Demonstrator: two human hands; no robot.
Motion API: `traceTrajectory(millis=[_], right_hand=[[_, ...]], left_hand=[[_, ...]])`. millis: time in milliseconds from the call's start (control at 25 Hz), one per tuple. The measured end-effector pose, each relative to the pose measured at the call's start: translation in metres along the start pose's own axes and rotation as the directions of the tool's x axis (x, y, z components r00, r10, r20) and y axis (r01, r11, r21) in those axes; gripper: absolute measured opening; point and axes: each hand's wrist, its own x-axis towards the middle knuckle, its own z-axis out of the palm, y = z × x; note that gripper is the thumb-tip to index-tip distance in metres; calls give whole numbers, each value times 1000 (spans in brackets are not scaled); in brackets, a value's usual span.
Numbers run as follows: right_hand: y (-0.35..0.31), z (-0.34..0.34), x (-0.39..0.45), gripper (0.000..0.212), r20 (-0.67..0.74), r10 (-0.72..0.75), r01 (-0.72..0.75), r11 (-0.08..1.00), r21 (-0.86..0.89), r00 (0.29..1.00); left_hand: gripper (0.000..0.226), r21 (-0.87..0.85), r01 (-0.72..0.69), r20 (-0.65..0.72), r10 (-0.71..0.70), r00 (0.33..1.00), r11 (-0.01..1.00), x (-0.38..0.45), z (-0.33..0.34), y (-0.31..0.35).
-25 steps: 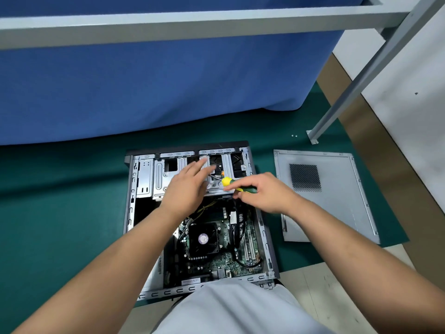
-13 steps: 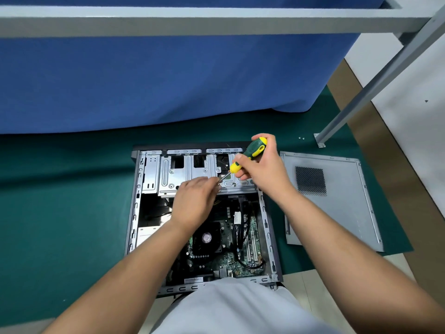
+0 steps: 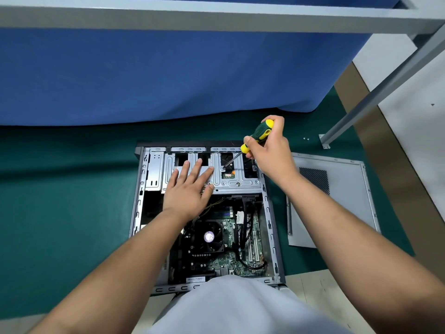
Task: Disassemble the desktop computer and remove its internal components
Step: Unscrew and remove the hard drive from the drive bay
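An open desktop computer case (image 3: 142,189) lies flat on the green mat. Its silver drive cage (image 3: 238,182) spans the far end. Nearer me, the motherboard (image 3: 231,237) shows with a black CPU fan (image 3: 209,236). My left hand (image 3: 187,189) rests flat on the cage, fingers spread. My right hand (image 3: 269,145) grips a green and yellow screwdriver (image 3: 258,135) tilted down to the left, its tip at a screw (image 3: 224,168) on the cage.
The removed grey side panel (image 3: 337,213) lies to the right of the case on the green mat (image 3: 60,201). A blue cloth (image 3: 168,75) hangs behind. A grey metal frame leg (image 3: 361,109) slants down at the right, with small screws (image 3: 306,139) beside its foot.
My right hand raised the screwdriver from flat to steeply tilted, with its tip on the cage. My left hand opened and spread flat on the cage. The view shifted slightly.
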Motion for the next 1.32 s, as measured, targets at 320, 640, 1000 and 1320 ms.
traceTrajectory(millis=[320,640,1000,1320], right_hand=[[-4,5,-2,42,11,-4,4,999,-32,1000],[-49,13,12,50,75,-317,253,568,-783,945],[-81,-13,41,31,636,-218,643,507,-574,740],[-77,-3,36,34,590,-293,652,462,-601,752]], left_hand=[[58,22,6,-16,-5,1000,1000,-2,3,1],[60,27,0,0,0,1000,1000,-2,1,2],[60,37,5,35,-6,999,999,-1,-2,3],[60,40,1,50,-3,999,999,0,-3,3]])
